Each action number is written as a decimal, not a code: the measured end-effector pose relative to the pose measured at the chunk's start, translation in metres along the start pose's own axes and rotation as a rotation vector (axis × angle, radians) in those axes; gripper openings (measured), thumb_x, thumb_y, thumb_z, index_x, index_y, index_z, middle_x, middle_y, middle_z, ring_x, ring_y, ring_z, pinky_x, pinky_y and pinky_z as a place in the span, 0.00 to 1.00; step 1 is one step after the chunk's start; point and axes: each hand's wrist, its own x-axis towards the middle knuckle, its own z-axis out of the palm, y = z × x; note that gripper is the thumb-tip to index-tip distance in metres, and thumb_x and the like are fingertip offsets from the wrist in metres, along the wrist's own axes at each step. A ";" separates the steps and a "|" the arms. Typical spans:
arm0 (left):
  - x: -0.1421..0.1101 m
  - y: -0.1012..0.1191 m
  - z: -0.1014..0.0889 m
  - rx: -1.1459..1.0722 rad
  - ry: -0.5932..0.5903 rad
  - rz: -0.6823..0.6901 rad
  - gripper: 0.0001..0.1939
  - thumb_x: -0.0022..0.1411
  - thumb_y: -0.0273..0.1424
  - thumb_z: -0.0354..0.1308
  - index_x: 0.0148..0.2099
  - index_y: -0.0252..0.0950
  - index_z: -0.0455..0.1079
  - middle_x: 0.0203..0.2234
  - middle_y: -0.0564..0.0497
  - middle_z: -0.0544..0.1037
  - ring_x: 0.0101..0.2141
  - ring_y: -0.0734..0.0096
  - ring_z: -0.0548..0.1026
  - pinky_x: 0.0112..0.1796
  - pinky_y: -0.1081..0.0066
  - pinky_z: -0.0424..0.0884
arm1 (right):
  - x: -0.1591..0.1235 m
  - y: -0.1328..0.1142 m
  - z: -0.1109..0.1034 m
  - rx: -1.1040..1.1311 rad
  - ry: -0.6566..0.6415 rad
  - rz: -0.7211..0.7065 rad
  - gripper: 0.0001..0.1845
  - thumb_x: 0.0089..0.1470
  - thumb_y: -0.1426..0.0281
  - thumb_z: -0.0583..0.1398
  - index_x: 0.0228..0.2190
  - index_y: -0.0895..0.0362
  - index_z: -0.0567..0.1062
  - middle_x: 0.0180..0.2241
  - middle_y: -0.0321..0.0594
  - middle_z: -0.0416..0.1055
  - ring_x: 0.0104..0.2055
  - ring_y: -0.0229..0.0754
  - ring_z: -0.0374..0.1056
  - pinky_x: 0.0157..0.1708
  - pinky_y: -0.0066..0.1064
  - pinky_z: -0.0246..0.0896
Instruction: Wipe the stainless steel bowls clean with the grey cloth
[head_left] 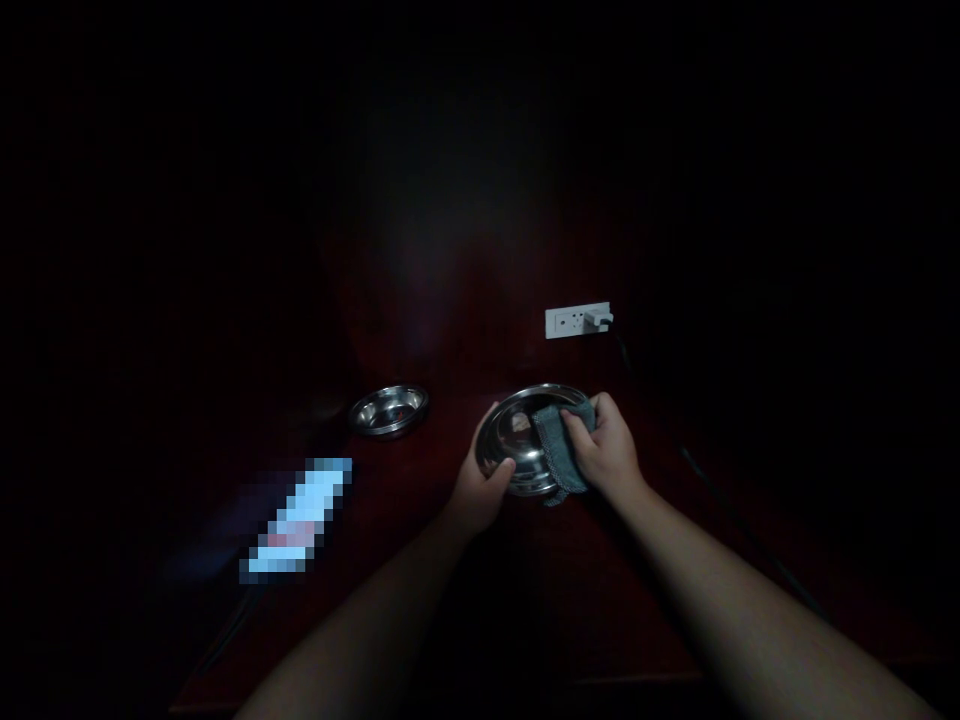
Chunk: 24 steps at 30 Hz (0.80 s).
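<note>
A shiny metal bowl is held tilted above the dark red table. My left hand grips its left rim, thumb on the inside and fingers hidden behind. In my right hand is a grey-green cloth, pinched over the bowl's right rim and hanging partly inside it. The fingers of that hand behind the cloth are out of sight. To the left of the bowl, another metal bowl rests on the table, apart from both hands.
A lit screen, blurred out, lies at the left with a cable beside it. On the back wall is a white power socket with a plug in it. A dark cable runs along the right. The surroundings are very dark.
</note>
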 end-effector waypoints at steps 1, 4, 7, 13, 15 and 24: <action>0.002 -0.001 -0.001 -0.003 0.017 -0.029 0.27 0.50 0.28 0.58 0.54 0.33 0.60 0.47 0.42 0.72 0.48 0.60 0.70 0.51 0.59 0.62 | -0.001 0.000 0.001 -0.001 -0.008 -0.002 0.10 0.49 0.61 0.54 0.25 0.53 0.59 0.21 0.31 0.59 0.21 0.35 0.55 0.22 0.27 0.51; 0.007 0.000 -0.004 -0.023 0.024 -0.084 0.26 0.48 0.24 0.57 0.52 0.31 0.61 0.43 0.43 0.74 0.44 0.60 0.72 0.48 0.59 0.64 | -0.002 -0.001 0.001 -0.014 -0.040 -0.006 0.10 0.50 0.62 0.54 0.25 0.53 0.59 0.21 0.31 0.60 0.21 0.36 0.55 0.22 0.28 0.51; 0.010 0.001 -0.008 -0.011 0.003 -0.105 0.27 0.49 0.23 0.56 0.53 0.32 0.60 0.42 0.44 0.75 0.42 0.61 0.73 0.47 0.59 0.66 | -0.002 0.000 0.001 -0.030 -0.054 -0.016 0.11 0.49 0.62 0.55 0.24 0.53 0.58 0.20 0.31 0.60 0.21 0.36 0.57 0.22 0.28 0.52; 0.010 0.005 -0.012 0.075 -0.025 -0.118 0.28 0.48 0.21 0.54 0.53 0.36 0.62 0.41 0.46 0.76 0.43 0.60 0.73 0.48 0.58 0.65 | 0.002 0.004 -0.003 -0.059 -0.132 -0.058 0.07 0.50 0.63 0.55 0.28 0.53 0.62 0.25 0.36 0.68 0.26 0.40 0.64 0.27 0.30 0.57; 0.011 0.007 -0.013 0.074 -0.059 -0.116 0.28 0.47 0.20 0.54 0.52 0.37 0.63 0.41 0.47 0.76 0.44 0.59 0.72 0.48 0.58 0.65 | 0.002 0.005 -0.004 -0.088 -0.180 -0.072 0.07 0.50 0.63 0.55 0.31 0.53 0.65 0.27 0.38 0.70 0.28 0.42 0.66 0.29 0.31 0.58; 0.006 0.012 -0.014 0.141 -0.176 -0.043 0.30 0.49 0.21 0.53 0.56 0.39 0.59 0.49 0.48 0.71 0.48 0.60 0.69 0.51 0.59 0.62 | 0.003 0.004 -0.007 -0.059 -0.241 -0.086 0.08 0.50 0.62 0.56 0.30 0.53 0.66 0.25 0.37 0.69 0.26 0.41 0.63 0.27 0.32 0.56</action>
